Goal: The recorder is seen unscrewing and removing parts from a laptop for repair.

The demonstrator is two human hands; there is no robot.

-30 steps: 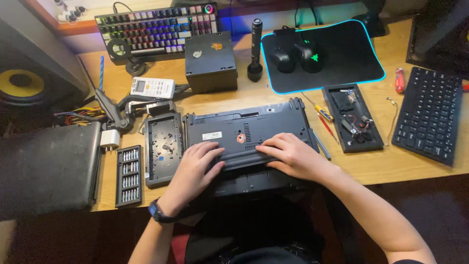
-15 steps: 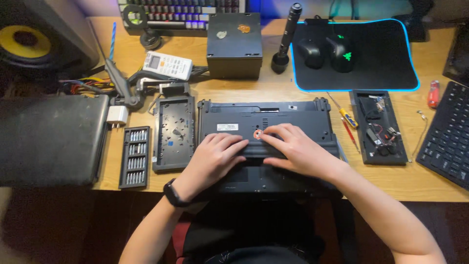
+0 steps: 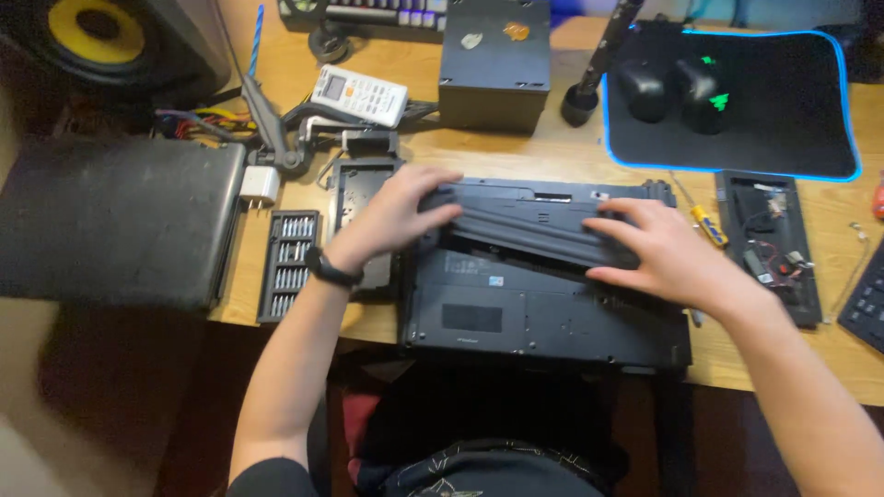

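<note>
At the far left of the wooden desk (image 3: 304, 78) sits a dark speaker with a yellow cone (image 3: 97, 28), and below it a flat black case (image 3: 110, 221) lies partly over the desk edge. Just beside that case stands a tray of screwdriver bits (image 3: 287, 262), with a small white plug (image 3: 260, 186) above it and a white remote-like handset (image 3: 359, 95) further back among loose cables. The person's left hand (image 3: 391, 216), a dark band on its wrist, reaches over a black plastic cover (image 3: 357, 184) lying on the desk and closes its fingers (image 3: 433, 189) on the left end of a long, dark battery pack (image 3: 529, 230). That battery pack is lifted at a slant above the upturned black laptop (image 3: 543, 322), which lies at the front edge of the desk before the person. Behind the laptop stands a black box (image 3: 493, 64). The right hand (image 3: 668, 258) clamps the pack's right end, thumb underneath and fingers spread over the top. Just beside this hand lies a small yellow-handled screwdriver (image 3: 704, 221). Further right, a black tray of small parts (image 3: 769, 239) sits below a blue-edged mouse mat (image 3: 783, 129) carrying two dark mice (image 3: 672, 87).
</note>
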